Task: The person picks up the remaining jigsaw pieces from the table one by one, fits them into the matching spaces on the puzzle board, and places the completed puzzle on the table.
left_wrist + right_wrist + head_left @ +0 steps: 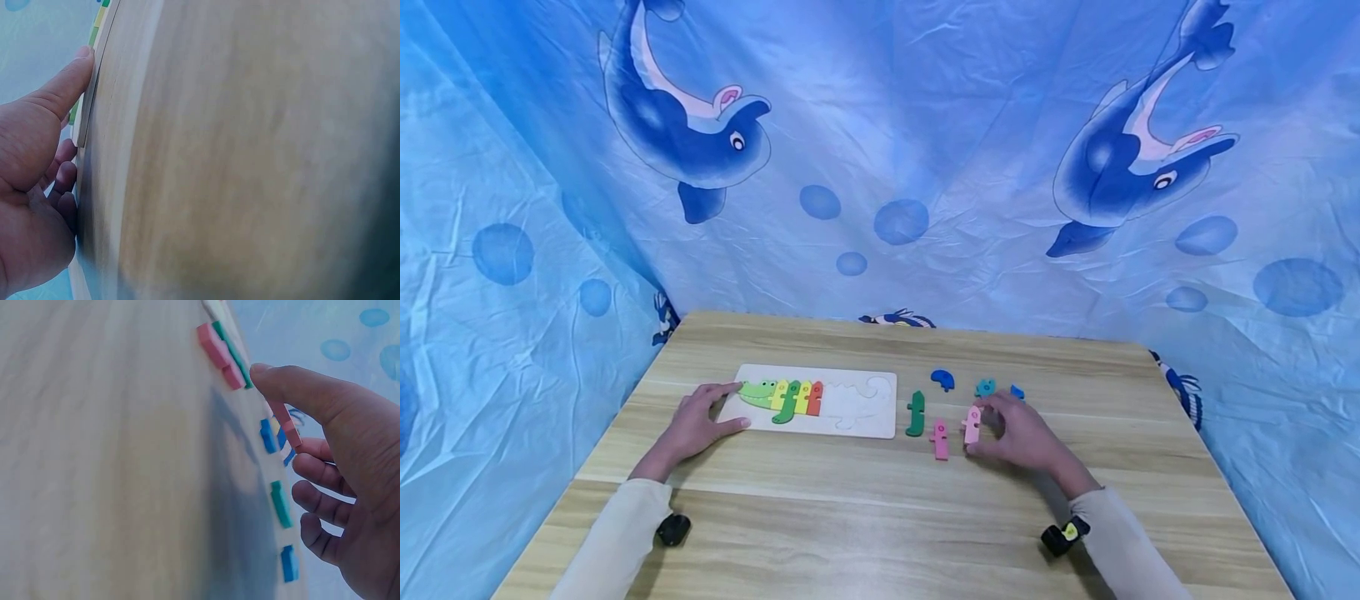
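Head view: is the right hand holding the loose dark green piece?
No, the right hand pinches the light pink piece, while the dark green piece lies on the table beside the board.

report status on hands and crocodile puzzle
Left hand resting on puzzle board, part-filled. Right hand pinching light pink piece. Dark pink piece and green piece lie between it and board.

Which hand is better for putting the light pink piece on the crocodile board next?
Probably the right hand: it pinches the light pink piece, on the same side as the unfilled end of the board. The left hand touches the other end, so it could help steady it.
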Motion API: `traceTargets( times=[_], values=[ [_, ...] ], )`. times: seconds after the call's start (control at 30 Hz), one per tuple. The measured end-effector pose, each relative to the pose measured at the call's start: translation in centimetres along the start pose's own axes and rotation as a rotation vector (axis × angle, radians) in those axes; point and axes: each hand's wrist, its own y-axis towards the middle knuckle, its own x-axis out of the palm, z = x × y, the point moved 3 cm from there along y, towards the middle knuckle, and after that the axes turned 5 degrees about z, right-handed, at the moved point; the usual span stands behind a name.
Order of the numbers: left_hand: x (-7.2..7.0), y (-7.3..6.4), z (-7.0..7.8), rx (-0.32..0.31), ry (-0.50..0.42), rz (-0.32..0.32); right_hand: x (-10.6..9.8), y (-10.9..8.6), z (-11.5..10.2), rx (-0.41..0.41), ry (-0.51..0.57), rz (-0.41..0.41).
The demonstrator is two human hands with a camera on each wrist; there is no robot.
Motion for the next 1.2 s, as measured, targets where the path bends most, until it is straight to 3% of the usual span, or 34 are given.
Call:
traceTargets(
  times=[0.63, 1.2],
  values=[
    [0.0, 0.1, -0.3, 0.004, 0.004, 0.003, -1.8, 3.6, -5.4, -0.064, 0.032, 0.031],
    [-0.1, 0.1, -0.3, -0.012, -0.004, -0.006, -1.1, 7.6, -9.4, -0.124, 0.070, 0.017]
  ],
)
